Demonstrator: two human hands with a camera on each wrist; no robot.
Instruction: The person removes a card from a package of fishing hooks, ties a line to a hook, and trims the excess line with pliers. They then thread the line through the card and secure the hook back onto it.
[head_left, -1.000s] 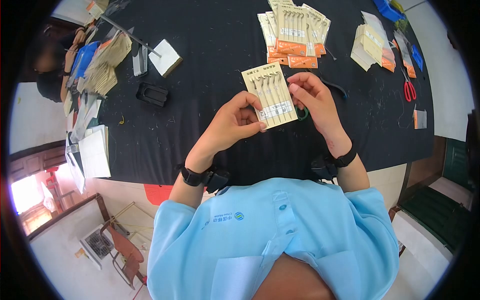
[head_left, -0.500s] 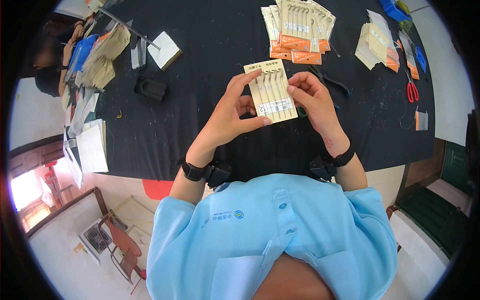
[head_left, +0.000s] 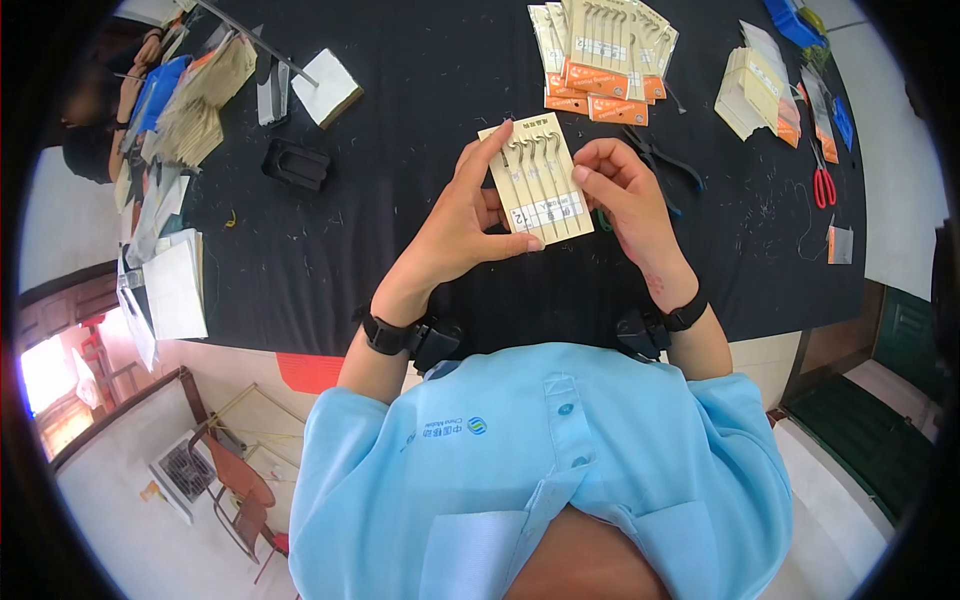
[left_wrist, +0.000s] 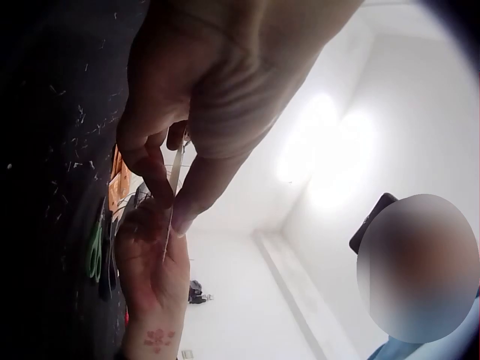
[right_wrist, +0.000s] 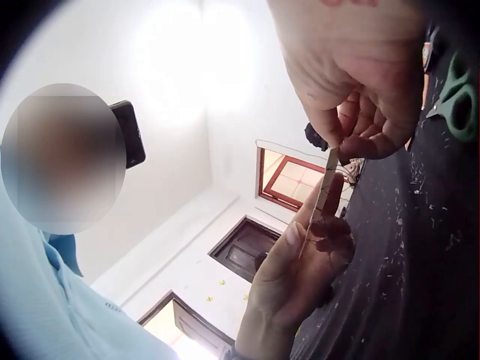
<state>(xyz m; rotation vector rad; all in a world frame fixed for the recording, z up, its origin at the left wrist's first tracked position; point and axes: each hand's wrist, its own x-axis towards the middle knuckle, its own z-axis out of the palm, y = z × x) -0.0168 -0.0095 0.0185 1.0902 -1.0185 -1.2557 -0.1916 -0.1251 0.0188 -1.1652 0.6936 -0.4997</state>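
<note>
A cream card (head_left: pixel 560 211) with a row of hooks (head_left: pixel 535 152) along its upper part and a printed white label is held above the black table. My left hand (head_left: pixel 452 228) grips its left side, thumb at the lower edge and a finger along the upper left corner. My right hand (head_left: pixel 632 205) pinches the right edge between thumb and fingers. Both wrist views show the card edge-on; there the left hand (right_wrist: pixel 289 289) faces the right across it. Green-handled scissors (right_wrist: pixel 459 105) lie on the table below the right hand, mostly hidden in the head view.
Black pliers (head_left: pixel 665 160) lie beyond my right hand. Several carded hook packets (head_left: pixel 598 50) are piled at the back. To the right are cream cards (head_left: pixel 745 90) and red-handled scissors (head_left: pixel 824 187). A black holder (head_left: pixel 296 165) and white block (head_left: pixel 327 88) stand left; another person sits far left.
My left index finger has lifted from the card's left side and extended to its upper left corner. The card tilts slightly differently; my right hand stays at its right edge.
</note>
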